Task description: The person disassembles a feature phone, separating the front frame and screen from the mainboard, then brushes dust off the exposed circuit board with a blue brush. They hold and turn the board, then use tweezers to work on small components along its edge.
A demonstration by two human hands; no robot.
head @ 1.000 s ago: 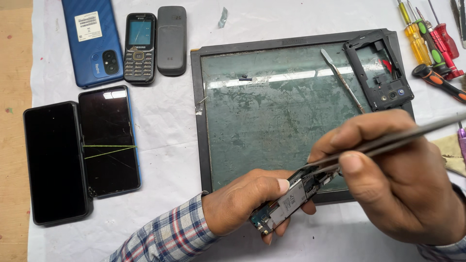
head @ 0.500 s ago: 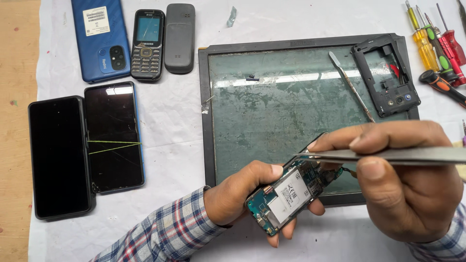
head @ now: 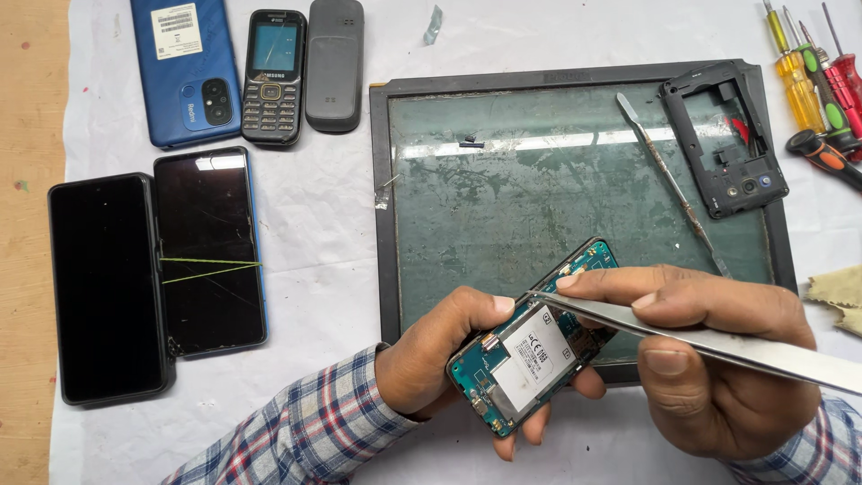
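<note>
Tilted flatter now, the circuit board (head: 536, 352) sits gripped in left hand (head: 440, 359); right hand (head: 718, 359) pinches tweezers (head: 718, 341) over the glass mat's (head: 503, 207) near edge, metal spudger (head: 672, 180) and phone frame (head: 724, 139) beyond.

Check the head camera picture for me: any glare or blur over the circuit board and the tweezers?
Head view: the circuit board in the left hand is sharp and evenly lit; the tweezers in the right hand shine pale but stay readable; a bright glare streak crosses the glass mat; shadows are soft.

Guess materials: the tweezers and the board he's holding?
Tweezers in the right hand: likely steel, bare silvery blades with a brushed sheen. Circuit board in the left hand: teal-green laminate, probably fibreglass, carrying a matte white-labelled shield that looks metal.
</note>
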